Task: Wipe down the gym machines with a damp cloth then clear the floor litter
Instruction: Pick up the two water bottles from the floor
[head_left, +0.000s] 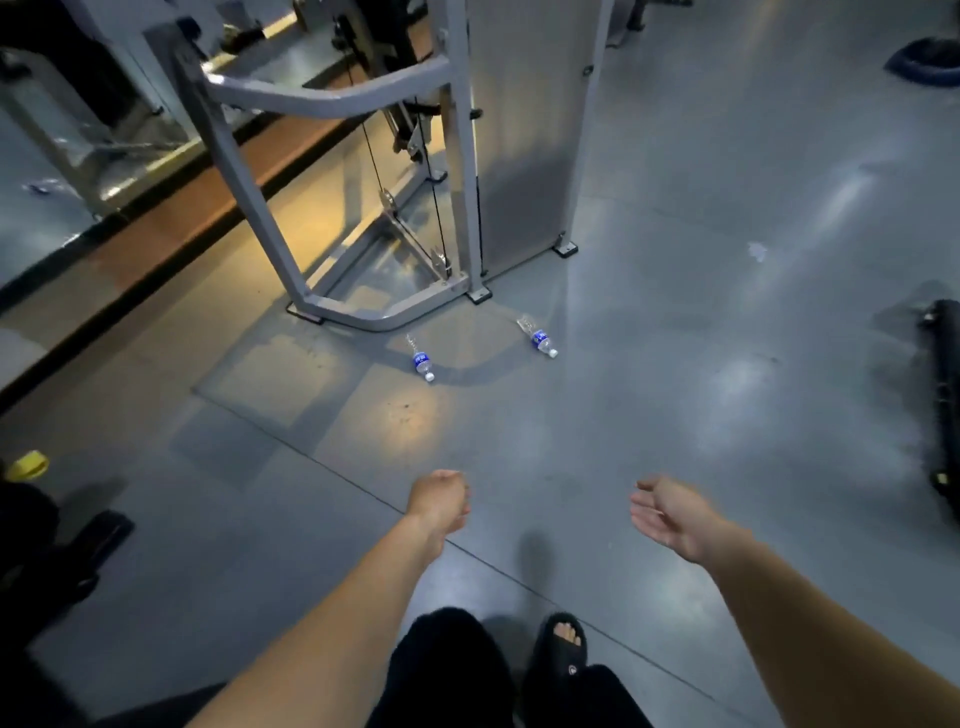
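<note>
plastic bottles, blue label, lying on floor: 2, the left bottle (422, 359) and the right bottle (538, 338). grey cable machine (363, 156): 1. bare hands: 2, the left hand (440, 503) and the right hand (670, 517). black slipper (563, 644): 1. yellow object (28, 465) at left edge: 1.

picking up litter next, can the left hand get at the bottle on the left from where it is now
Probably not yet. The left hand holds nothing and bare floor lies between it and the left bottle, so nothing blocks it, but the bottle lies well ahead near the machine frame; stepping closer and bending seems needed.
</note>
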